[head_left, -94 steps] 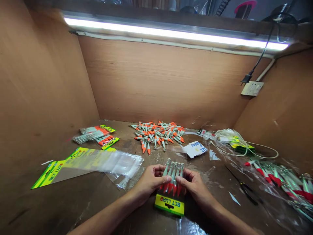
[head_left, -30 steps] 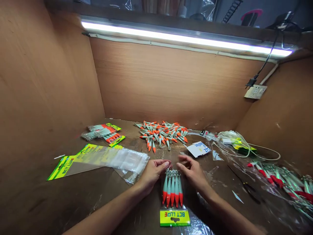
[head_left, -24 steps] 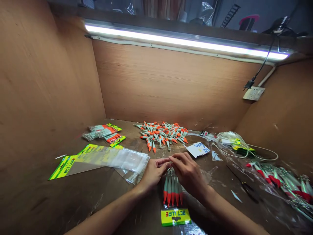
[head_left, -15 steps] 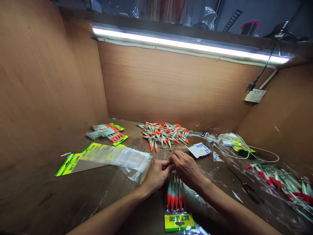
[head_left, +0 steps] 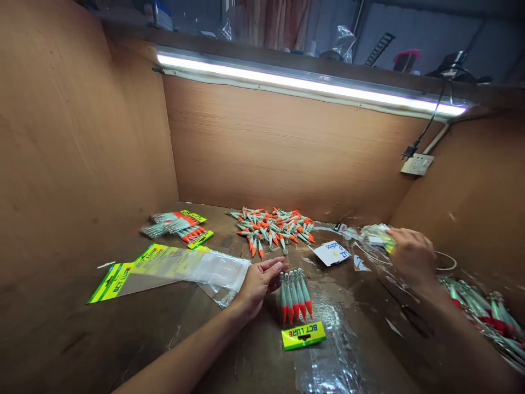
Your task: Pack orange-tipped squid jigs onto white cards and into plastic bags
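Open left hand touching lure pack on tabletop; right hand well apart, at clear bag, grip impossible to tell.

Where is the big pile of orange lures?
Head view: the pile of lures sits mid-table near the back wall, beyond the left hand.

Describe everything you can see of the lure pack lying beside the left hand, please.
The lure pack is a clear, glossy plastic bag holding five slim lures side by side: pale green bodies, orange-red tips toward the person, metal hooks at the far end. A yellow-green header card printed BCT LURE sits at its near end. It lies flat on the brown table. The left hand lies open just beside the hook end; touch is unclear.
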`<state>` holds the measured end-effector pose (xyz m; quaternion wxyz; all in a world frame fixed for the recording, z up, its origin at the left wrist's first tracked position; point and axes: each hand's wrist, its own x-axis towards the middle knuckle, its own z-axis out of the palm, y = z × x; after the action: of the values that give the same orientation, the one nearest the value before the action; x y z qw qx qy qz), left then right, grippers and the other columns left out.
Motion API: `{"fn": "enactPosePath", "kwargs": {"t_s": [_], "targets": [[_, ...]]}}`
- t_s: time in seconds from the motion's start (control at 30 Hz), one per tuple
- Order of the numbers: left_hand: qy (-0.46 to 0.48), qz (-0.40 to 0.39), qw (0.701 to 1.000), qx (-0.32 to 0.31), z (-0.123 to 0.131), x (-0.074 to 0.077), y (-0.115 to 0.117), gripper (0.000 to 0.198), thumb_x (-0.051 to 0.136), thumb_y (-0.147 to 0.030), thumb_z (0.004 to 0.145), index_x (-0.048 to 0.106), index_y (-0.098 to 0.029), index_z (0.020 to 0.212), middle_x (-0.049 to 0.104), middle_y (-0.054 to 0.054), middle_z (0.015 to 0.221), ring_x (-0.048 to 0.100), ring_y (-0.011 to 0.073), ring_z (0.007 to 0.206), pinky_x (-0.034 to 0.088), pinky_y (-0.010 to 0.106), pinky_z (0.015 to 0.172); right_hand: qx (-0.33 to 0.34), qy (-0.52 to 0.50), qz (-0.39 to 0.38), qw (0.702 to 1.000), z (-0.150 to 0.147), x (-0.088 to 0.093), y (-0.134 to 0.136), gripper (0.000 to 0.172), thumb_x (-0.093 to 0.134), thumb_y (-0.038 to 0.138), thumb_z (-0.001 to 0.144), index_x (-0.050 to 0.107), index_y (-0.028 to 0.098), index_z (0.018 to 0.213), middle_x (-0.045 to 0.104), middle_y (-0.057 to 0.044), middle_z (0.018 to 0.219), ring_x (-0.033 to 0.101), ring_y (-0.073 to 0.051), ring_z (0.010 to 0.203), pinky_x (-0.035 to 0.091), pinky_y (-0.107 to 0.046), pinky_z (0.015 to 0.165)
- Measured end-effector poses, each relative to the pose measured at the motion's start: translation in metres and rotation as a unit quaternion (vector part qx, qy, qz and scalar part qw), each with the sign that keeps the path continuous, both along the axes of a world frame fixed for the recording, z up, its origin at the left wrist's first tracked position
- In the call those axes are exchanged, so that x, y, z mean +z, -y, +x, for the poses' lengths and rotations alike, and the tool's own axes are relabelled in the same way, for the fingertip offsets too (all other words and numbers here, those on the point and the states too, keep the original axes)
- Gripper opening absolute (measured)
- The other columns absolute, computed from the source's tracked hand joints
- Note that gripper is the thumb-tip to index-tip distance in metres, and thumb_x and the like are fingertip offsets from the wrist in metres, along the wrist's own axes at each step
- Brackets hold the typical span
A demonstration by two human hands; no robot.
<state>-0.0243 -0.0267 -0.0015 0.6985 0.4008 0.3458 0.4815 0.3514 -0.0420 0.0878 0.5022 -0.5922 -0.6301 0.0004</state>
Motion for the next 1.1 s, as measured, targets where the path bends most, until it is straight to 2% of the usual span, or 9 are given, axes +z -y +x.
{"fn": "enactPosePath", "kwargs": {"t_s": [0.1, 0.2, 0.33, 0.47, 0.57, 0.73, 0.87, 1.0, 1.1], "targets": [[-0.017, 0.017, 1.000, -0.014, 0.004, 0.000, 0.001, 0.050, 0.083, -0.043, 0.074, 0.073, -0.019, 0.116, 0.075, 0.013, 0.112, 0.066, 0.0126, 0.079, 0.047, 0.021, 0.068, 0.037, -0.050, -0.015, 0.998, -0.030, 0.001, 0.014, 0.028, 0.055, 0.034, 0.089, 0.074, 0.024, 0.107, 0.072, -0.008, 0.113, 0.065, -0.027, 0.105, 0.051, -0.039, 0.090], [-0.034, 0.036, 0.998, -0.032, 0.007, 0.002, 0.004, 0.052, 0.082, -0.046, 0.075, 0.072, -0.019, 0.118, 0.075, 0.013, 0.111, 0.066, 0.0126, 0.077, 0.047, 0.021, 0.068, 0.207, -0.083, -0.148, 0.964, -0.085, -0.015, 0.012, 0.040, 0.060, 0.044, 0.090, 0.068, 0.022, 0.122, 0.072, -0.009, 0.115, 0.067, -0.026, 0.101, 0.053, -0.037, 0.087], [-0.051, 0.050, 0.996, -0.055, 0.004, 0.006, 0.006, 0.054, 0.081, -0.047, 0.076, 0.070, -0.018, 0.121, 0.075, 0.014, 0.111, 0.067, 0.0145, 0.078, 0.048, 0.023, 0.069, 0.289, -0.110, -0.240, 0.920, -0.123, -0.042, -0.005, 0.049, 0.056, 0.059, 0.090, 0.076, 0.015, 0.100, 0.074, -0.009, 0.091, 0.066, -0.021, 0.079, 0.052, -0.031, 0.071], [-0.057, 0.046, 0.996, -0.051, -0.001, 0.006, 0.002, 0.056, 0.082, -0.046, 0.074, 0.070, -0.017, 0.120, 0.075, 0.014, 0.111, 0.068, 0.0174, 0.084, 0.048, 0.024, 0.070, 0.271, -0.178, -0.252, 0.912, -0.092, -0.033, -0.022, 0.046, 0.057, 0.053, 0.090, 0.077, 0.012, 0.083, 0.071, -0.006, 0.071, 0.056, -0.012, 0.053, 0.045, -0.024, 0.052], [-0.056, 0.042, 0.996, -0.047, -0.003, 0.004, -0.001, 0.053, 0.081, -0.045, 0.076, 0.070, -0.018, 0.119, 0.075, 0.014, 0.111, 0.068, 0.0164, 0.085, 0.048, 0.023, 0.070, 0.176, -0.161, -0.177, 0.955, -0.044, 0.003, -0.024, 0.018, 0.065, 0.029, 0.083, 0.077, 0.016, 0.084, 0.076, -0.007, 0.085, 0.064, -0.013, 0.065, 0.050, -0.023, 0.061], [-0.051, 0.049, 0.996, -0.050, -0.003, 0.004, -0.002, 0.050, 0.080, -0.044, 0.077, 0.070, -0.018, 0.119, 0.075, 0.013, 0.111, 0.068, 0.0156, 0.085, 0.049, 0.022, 0.071, 0.170, -0.194, -0.088, 0.962, 0.004, 0.044, -0.002, 0.029, 0.061, 0.030, 0.086, 0.075, 0.018, 0.107, 0.074, -0.016, 0.112, 0.072, -0.021, 0.088, 0.049, -0.037, 0.073], [-0.055, 0.055, 0.996, -0.054, -0.003, 0.007, 0.000, 0.053, 0.081, -0.045, 0.076, 0.070, -0.016, 0.120, 0.075, 0.014, 0.112, 0.069, 0.0156, 0.082, 0.049, 0.022, 0.070, 0.149, -0.149, -0.128, 0.969, -0.051, 0.011, -0.002, 0.037, 0.078, 0.044, 0.073, 0.079, 0.017, 0.099, 0.077, -0.011, 0.092, 0.069, -0.023, 0.074, 0.052, -0.033, 0.065], [-0.068, 0.068, 0.993, -0.065, -0.001, 0.009, 0.003, 0.056, 0.080, -0.047, 0.076, 0.069, -0.016, 0.121, 0.075, 0.015, 0.112, 0.069, 0.0171, 0.083, 0.050, 0.024, 0.071, 0.297, -0.076, -0.241, 0.921, -0.131, -0.039, -0.009, 0.042, 0.070, 0.048, 0.083, 0.074, 0.019, 0.111, 0.075, -0.008, 0.106, 0.067, -0.024, 0.092, 0.051, -0.033, 0.077], [-0.069, 0.078, 0.993, -0.064, -0.001, 0.012, 0.004, 0.057, 0.079, -0.049, 0.076, 0.067, -0.018, 0.122, 0.074, 0.014, 0.112, 0.069, 0.0211, 0.094, 0.051, 0.028, 0.078, 0.340, -0.106, -0.259, 0.898, -0.159, -0.054, -0.008, 0.033, 0.072, 0.047, 0.082, 0.076, 0.015, 0.092, 0.074, -0.005, 0.085, 0.064, -0.019, 0.078, 0.047, -0.029, 0.071]]}}
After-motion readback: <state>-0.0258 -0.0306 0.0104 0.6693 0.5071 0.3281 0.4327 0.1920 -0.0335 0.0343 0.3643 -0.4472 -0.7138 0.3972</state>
